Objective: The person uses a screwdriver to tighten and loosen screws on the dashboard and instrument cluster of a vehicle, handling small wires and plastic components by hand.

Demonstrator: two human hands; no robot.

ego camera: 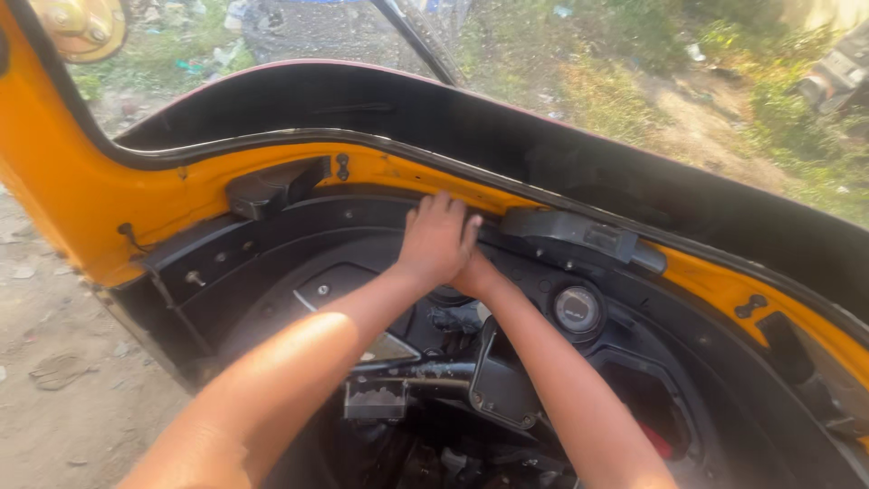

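You are leaning into the front of a small yellow vehicle, and your left hand (439, 240) is lying flat on the black plastic dashboard (272, 272), its fingers (444, 210) stretched out and pressing up against the lower edge of the yellow painted metal frame (81, 199), grasping nothing. Your right hand (477, 276) is tucking in underneath the left one, so most of it is staying hidden, and you cannot tell whether its fingers are clenched or released.

The dashboard is matt, dusty and moulded in sweeping concentric curves, sitting directly under both hands. One round gauge (577, 310) with a glass face is sitting just to the right of your wrists. Two black moulded covers are sitting along the frame: one blocky one (272, 187) to the left of your hands and one long, flat one (579, 235) to the right, just beside your fingertips. Two small screw heads (342, 166) are showing on the yellow metal beside the left cover (another pair is showing farther right). Below your forearms a dull metal handlebar (425, 371) is crossing, grimy and scuffed. Beyond the curved windscreen (634, 81) you are looking at bare dirt and patchy grass
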